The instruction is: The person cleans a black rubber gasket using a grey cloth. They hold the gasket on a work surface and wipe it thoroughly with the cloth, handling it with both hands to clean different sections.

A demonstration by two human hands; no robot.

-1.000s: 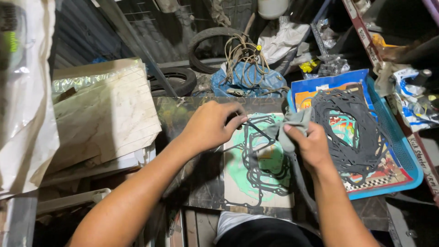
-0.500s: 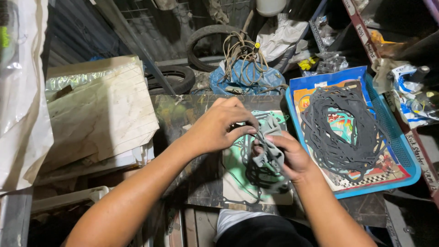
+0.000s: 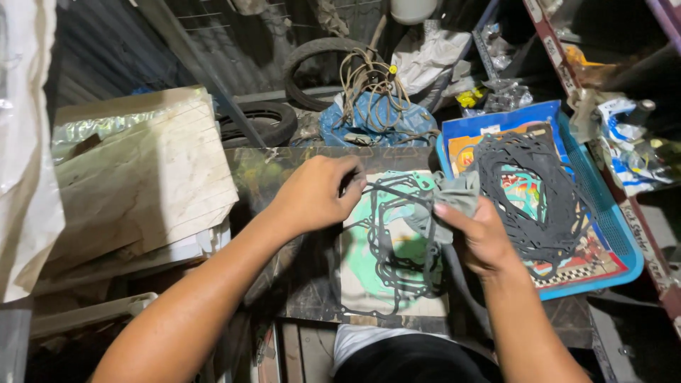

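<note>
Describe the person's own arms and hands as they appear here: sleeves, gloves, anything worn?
Both forearms are bare to the bottom of the frame, with no sleeves showing. The left hand and right hand wear no gloves. No watch, ring or wristband shows on either. Nails are short.

Dim surroundings, bright centre, sharp focus.
</note>
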